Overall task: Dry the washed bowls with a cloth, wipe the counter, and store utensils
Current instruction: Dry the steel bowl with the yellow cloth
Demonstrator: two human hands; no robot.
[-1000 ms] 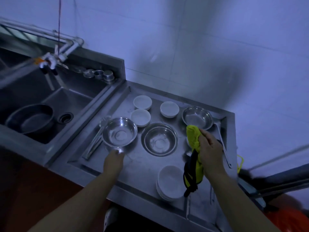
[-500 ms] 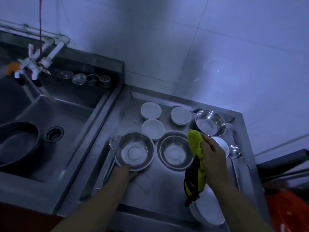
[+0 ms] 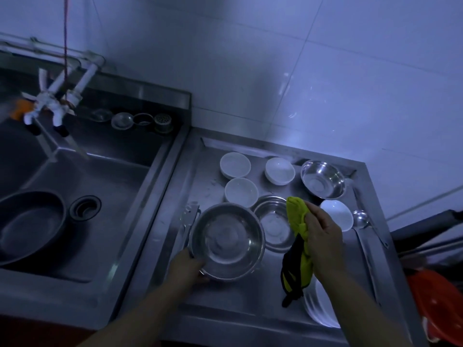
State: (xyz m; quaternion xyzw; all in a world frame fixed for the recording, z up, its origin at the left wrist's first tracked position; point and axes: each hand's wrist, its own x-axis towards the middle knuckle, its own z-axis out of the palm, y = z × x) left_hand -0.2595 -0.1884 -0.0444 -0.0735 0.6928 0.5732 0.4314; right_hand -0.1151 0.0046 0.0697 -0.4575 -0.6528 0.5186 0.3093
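Note:
My left hand (image 3: 188, 265) grips the near rim of a steel bowl (image 3: 226, 240), lifted and tilted toward me over the steel counter (image 3: 240, 301). My right hand (image 3: 322, 236) holds a yellow and black cloth (image 3: 298, 246) that hangs down just right of that bowl. Behind the cloth sits a second steel bowl (image 3: 271, 221). A third steel bowl (image 3: 323, 180) stands at the back right. White bowls (image 3: 235, 164), (image 3: 279, 170), (image 3: 241, 191), (image 3: 337, 214) stand around them. Stacked white plates (image 3: 322, 311) lie under my right forearm.
A ladle (image 3: 360, 219) lies along the counter's right edge. Metal tongs (image 3: 188, 221) lie left of the held bowl. At left is a sink (image 3: 120, 186) with a dark pot (image 3: 27, 224), a drain (image 3: 85, 207) and white taps (image 3: 50, 106). Red plastic ware (image 3: 441, 304) sits far right.
My left hand took the near steel bowl by its rim and lifted it toward me. The right hand with the cloth stayed about where it was. The view shifted down and right.

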